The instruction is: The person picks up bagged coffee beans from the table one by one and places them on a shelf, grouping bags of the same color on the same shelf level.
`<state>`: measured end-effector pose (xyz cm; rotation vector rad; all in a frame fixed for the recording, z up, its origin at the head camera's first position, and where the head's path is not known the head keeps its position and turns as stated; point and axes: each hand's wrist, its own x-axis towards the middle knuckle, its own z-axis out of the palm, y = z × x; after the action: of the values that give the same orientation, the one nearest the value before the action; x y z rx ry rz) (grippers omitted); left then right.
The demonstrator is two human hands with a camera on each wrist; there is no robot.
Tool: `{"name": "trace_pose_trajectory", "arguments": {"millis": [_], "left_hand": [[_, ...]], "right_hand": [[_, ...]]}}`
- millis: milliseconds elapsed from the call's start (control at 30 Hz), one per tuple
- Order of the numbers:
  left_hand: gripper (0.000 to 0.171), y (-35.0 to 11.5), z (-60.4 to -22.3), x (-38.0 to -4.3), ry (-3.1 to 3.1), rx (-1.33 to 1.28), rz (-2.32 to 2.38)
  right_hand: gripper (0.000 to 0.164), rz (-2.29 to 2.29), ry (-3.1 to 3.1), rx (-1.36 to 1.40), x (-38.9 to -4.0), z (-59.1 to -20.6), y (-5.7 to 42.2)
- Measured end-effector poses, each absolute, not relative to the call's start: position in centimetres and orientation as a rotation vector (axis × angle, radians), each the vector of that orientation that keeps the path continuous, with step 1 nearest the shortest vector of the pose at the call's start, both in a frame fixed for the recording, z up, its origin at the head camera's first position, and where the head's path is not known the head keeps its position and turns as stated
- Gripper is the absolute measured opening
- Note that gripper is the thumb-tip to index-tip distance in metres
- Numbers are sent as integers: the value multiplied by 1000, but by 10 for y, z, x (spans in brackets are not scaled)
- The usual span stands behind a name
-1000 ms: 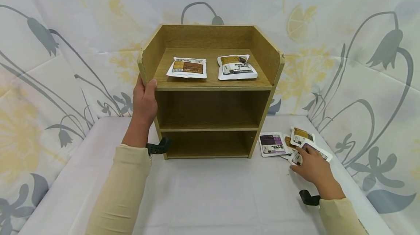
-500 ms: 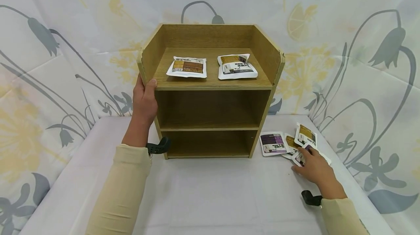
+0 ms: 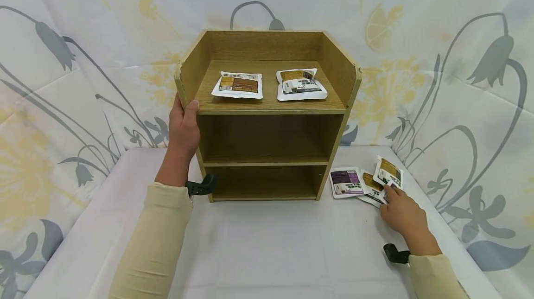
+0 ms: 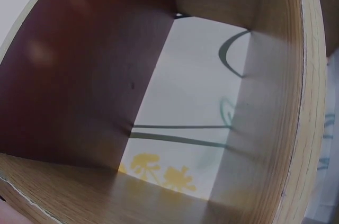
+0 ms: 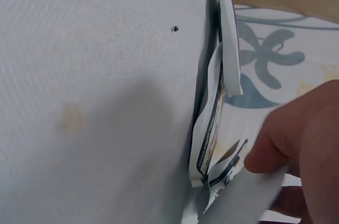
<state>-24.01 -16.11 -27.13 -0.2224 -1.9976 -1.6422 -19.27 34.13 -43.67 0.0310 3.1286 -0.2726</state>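
A small wooden shelf (image 3: 271,112) with three levels stands against the back cloth. My left hand (image 3: 183,132) grips its left side panel near the top board, thumb at the front. On the top board lie two white packets, one with a brown label (image 3: 238,85) and a plumper one (image 3: 301,85). My right hand (image 3: 404,215) is over the pile to the right of the shelf, pinching a white packet (image 5: 238,197) between thumb and fingers. Beside it lie a purple-labelled packet (image 3: 346,183) and two gold-labelled packets, one (image 3: 389,171) further back. The hand hides most of the pinched packet.
A white cloth (image 3: 267,248) covers the table. Patterned cloth (image 3: 459,104) rises behind and at both sides, close to the right-hand pile. The shelf's middle level (image 3: 267,140) and bottom level (image 3: 267,183) open to the front.
The rear gold-labelled packet has turned and shifted slightly right. The packet beneath my right hand has slipped largely out of sight as the fingers closed in. My left hand has stayed still.
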Motion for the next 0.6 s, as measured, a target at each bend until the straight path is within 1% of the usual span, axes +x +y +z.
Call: {"name": "trace_pose_trajectory", "arguments": {"millis": [333, 600], "left_hand": [[48, -161, -271, -240, -1987, -235, -1665], [49, -161, -271, -240, -1992, -242, -1663]], "right_hand": [[49, -241, 3211, 60, -184, -423, 335], [48, -249, 3293, 27, -178, -411, 325]]}}
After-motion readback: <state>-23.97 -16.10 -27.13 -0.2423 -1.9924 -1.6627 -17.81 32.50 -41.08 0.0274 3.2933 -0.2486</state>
